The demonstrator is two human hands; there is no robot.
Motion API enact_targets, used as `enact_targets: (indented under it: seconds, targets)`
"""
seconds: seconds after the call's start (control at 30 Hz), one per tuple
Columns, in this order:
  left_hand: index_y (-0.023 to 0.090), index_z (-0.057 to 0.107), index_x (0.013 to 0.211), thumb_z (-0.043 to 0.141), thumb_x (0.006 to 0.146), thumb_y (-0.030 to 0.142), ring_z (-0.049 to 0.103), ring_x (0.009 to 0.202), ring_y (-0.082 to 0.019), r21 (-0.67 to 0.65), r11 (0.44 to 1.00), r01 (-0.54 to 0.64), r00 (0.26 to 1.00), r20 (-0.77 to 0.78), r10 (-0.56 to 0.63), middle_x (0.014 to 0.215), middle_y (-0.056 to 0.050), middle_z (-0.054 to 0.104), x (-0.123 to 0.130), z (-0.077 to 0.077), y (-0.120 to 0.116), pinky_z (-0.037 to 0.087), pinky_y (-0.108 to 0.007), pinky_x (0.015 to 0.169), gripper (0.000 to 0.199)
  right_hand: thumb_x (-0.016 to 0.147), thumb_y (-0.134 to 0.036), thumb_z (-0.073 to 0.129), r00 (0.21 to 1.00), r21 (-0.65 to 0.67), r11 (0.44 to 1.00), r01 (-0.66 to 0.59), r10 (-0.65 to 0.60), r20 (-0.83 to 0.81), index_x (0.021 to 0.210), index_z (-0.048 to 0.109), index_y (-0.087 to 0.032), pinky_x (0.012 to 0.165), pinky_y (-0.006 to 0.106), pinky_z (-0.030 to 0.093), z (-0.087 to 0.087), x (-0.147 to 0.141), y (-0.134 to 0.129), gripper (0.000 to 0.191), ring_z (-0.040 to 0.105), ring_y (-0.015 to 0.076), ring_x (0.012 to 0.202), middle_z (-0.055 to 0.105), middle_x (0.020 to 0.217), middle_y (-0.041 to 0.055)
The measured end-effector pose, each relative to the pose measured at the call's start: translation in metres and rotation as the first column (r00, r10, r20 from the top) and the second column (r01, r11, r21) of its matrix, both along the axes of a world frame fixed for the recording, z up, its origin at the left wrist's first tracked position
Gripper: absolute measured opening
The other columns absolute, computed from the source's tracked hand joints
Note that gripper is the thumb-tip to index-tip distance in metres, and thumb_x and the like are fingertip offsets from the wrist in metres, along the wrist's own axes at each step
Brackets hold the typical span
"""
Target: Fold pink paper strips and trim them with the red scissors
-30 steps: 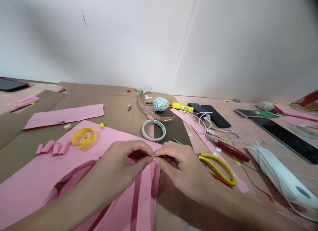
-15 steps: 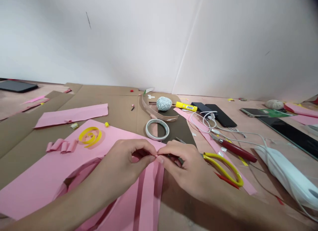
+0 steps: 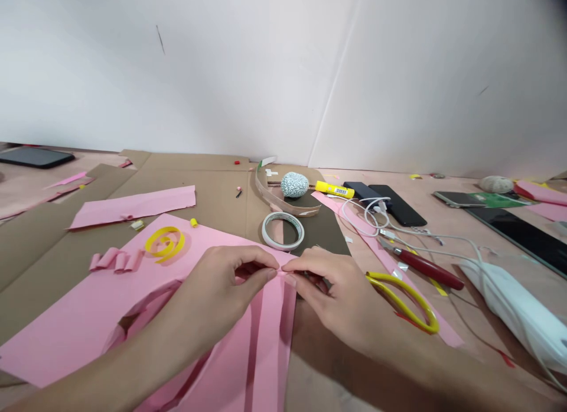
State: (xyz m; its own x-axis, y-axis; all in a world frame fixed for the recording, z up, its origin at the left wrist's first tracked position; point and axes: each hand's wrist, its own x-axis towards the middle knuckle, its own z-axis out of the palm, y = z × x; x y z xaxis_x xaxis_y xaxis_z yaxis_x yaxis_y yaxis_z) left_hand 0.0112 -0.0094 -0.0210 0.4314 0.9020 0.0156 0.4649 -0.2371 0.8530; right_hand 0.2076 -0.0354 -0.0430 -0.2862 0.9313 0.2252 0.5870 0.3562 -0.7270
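Both of my hands meet in the middle of the view over pink paper. My left hand (image 3: 233, 285) is closed in a pinch on the top end of a pink paper strip (image 3: 269, 353), which hangs down toward me. My right hand (image 3: 339, 297) pinches the same end, its fingertips almost touching the left ones. What exactly lies between the fingertips is mostly hidden. Under both hands spreads a large pink sheet (image 3: 101, 305). Beside my right hand lie scissors with yellow handles (image 3: 427, 317), partly covered by it. A roll of white tape (image 3: 266, 232) lies just beyond the fingers.
Pink paper rolls (image 3: 106, 258) and a yellow paper coil (image 3: 179, 240) lie left. Behind are a speckled stone (image 3: 295, 185) and a yellow glue stick (image 3: 334, 190). To the right are a red-handled knife (image 3: 429, 269), phones (image 3: 396, 205), cables and a white power strip (image 3: 514, 311).
The view has shifted slightly, so objects on the table appear a little further right. Both hands keep their pinch on the strip, with the right fingers slightly readjusted.
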Motion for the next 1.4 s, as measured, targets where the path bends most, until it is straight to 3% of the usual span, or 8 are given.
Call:
enact_targets:
  seconds: [0.2,0.37,0.5,0.63,0.77,1.07,1.2,1.4]
  targets:
    - [0.025,0.076,0.086,0.06,0.09,0.029,0.07,0.087,-0.02,0.036,0.994,-0.107,0.994,-0.025,0.108,0.093,0.001,0.078,-0.001,0.003,0.004,0.052,-0.027,0.076,0.017,0.091,-0.01,0.054,0.995,-0.027,0.999,-0.03,0.033,0.098,0.086,0.075,-0.023,0.061,0.027,0.04,-0.002,0.014,0.011,0.025,0.061,0.0151,0.071,0.073,0.081,-0.0003]
    - [0.025,0.077,0.087,0.06,0.09,0.029,0.07,0.088,-0.021,0.031,0.989,-0.144,0.989,-0.034,0.145,0.093,0.001,0.079,0.0,0.005,0.003,0.052,-0.029,0.078,0.017,0.09,-0.015,0.058,0.989,-0.028,0.999,0.034,-0.029,0.143,0.087,0.077,-0.024,0.06,0.028,0.044,-0.001,0.022,0.017,0.022,0.065,0.0171,0.07,0.076,0.083,0.0008]
    - [0.027,0.076,0.085,0.06,0.091,0.029,0.069,0.086,-0.019,0.024,0.997,-0.07,0.997,-0.009,0.071,0.091,0.003,0.078,0.0,0.007,0.0,0.051,-0.025,0.073,0.017,0.089,-0.024,0.065,0.988,-0.086,0.994,0.064,-0.075,-0.132,0.095,0.075,-0.023,0.075,0.031,0.053,0.004,0.014,0.012,0.013,0.069,0.0201,0.085,0.076,0.095,0.0044]
    - [0.027,0.076,0.084,0.061,0.091,0.025,0.069,0.081,-0.015,0.005,1.0,-0.028,0.999,0.043,0.028,0.087,0.004,0.077,0.001,0.006,-0.002,0.051,-0.021,0.071,0.016,0.09,-0.027,0.064,0.916,-0.267,0.959,-0.095,-0.021,-0.401,0.096,0.075,-0.022,0.067,0.026,0.055,-0.002,0.002,0.006,0.014,0.069,0.0175,0.079,0.075,0.091,0.0035]
    - [0.026,0.075,0.082,0.064,0.089,0.023,0.07,0.082,-0.015,-0.02,0.999,-0.028,0.995,0.095,0.03,0.086,0.004,0.077,0.002,0.003,-0.004,0.052,-0.021,0.073,0.014,0.089,-0.024,0.066,0.872,-0.304,0.944,-0.125,-0.041,-0.487,0.092,0.076,-0.022,0.063,0.026,0.054,-0.012,-0.001,0.006,0.011,0.065,0.0147,0.069,0.073,0.084,0.002]
    - [0.025,0.076,0.084,0.064,0.091,0.027,0.07,0.083,-0.014,-0.048,0.998,-0.028,0.996,0.089,0.032,0.088,0.003,0.078,0.005,0.005,-0.003,0.053,-0.02,0.072,0.014,0.088,-0.025,0.069,0.877,-0.279,0.958,-0.058,-0.084,-0.473,0.091,0.076,-0.021,0.07,0.028,0.056,-0.007,-0.003,0.003,0.008,0.069,0.0179,0.081,0.075,0.089,0.0033]
    - [0.026,0.078,0.085,0.067,0.088,0.03,0.07,0.08,-0.015,0.042,0.99,-0.136,0.987,0.09,0.132,0.086,0.004,0.078,0.003,0.009,0.001,0.053,-0.021,0.069,0.012,0.087,-0.027,0.07,0.881,-0.204,0.977,0.066,-0.154,-0.448,0.099,0.076,-0.022,0.077,0.03,0.058,0.001,0.004,0.009,0.014,0.07,0.0185,0.088,0.076,0.097,0.004]
    - [0.025,0.076,0.078,0.07,0.084,0.037,0.069,0.073,-0.017,0.213,0.937,-0.277,0.958,-0.012,0.286,0.079,0.003,0.078,-0.011,0.011,0.022,0.051,-0.026,0.068,0.014,0.083,-0.032,0.072,0.802,-0.136,0.952,0.276,-0.306,-0.514,0.095,0.076,-0.02,0.061,0.027,0.056,0.006,0.033,0.028,0.018,0.067,0.0166,0.073,0.075,0.085,0.0045]
